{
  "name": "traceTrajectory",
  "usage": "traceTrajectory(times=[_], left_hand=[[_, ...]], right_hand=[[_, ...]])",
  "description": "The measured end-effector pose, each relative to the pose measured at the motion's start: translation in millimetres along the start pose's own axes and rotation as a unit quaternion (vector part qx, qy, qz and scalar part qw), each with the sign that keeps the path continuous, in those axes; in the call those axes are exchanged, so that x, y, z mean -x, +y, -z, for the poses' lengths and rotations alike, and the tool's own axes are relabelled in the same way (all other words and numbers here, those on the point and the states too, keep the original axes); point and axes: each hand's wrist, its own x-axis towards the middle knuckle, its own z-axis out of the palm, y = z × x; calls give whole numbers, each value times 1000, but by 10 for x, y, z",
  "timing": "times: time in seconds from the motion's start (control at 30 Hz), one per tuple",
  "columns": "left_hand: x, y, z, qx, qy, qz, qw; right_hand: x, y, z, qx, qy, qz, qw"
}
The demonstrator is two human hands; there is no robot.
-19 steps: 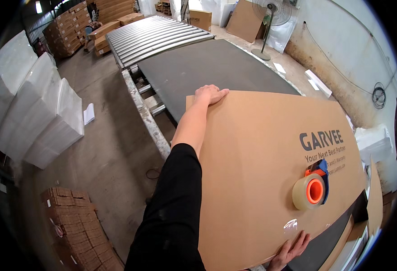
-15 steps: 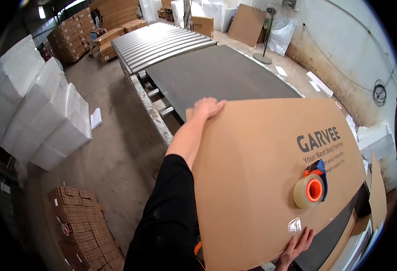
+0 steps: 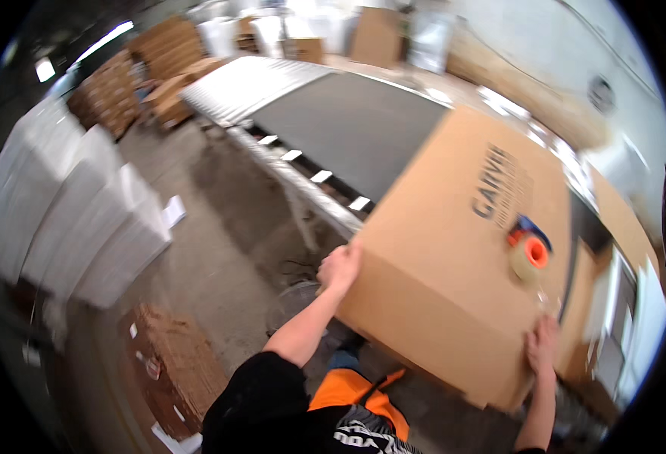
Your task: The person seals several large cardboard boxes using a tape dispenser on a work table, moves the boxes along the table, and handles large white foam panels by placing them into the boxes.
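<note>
A large brown cardboard box [image 3: 416,250] with dark print lies on the conveyor, set at an angle, its near end jutting past the belt toward me. My left hand [image 3: 340,266] is closed on its left edge, near the corner. At the near right edge my right hand [image 3: 543,344] grips the box, its fingers a little blurred. On top of the box, toward the right, rests a tape dispenser [image 3: 530,253] with a blue and orange frame and a roll of clear tape. Neither hand touches it.
The dark belt [image 3: 356,121] runs away to a roller conveyor [image 3: 253,87]. White wrapped blocks [image 3: 68,204] stand at left, with a stack of brown cardboard [image 3: 178,363] below them. An open carton [image 3: 583,303] holding white sheets is at right.
The box has turned on the belt, its near end swinging toward me. My left hand has come from the far left edge to the nearer left corner. The tape dispenser rides along on top.
</note>
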Motion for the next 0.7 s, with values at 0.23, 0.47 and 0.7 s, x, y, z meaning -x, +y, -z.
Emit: traceTrajectory(times=[0.23, 0.47, 0.7], left_hand=[[-517, -525, -824, 187, 353, -56, 915], [-888, -554, -961, 359, 238, -225, 874], [-250, 5, -1277, -171, 18, -668, 724]], right_hand=[[135, -645, -26, 120, 16, 108, 987], [-34, -588, -475, 150, 332, 159, 918], [-44, -544, -866, 152, 371, 72, 913]])
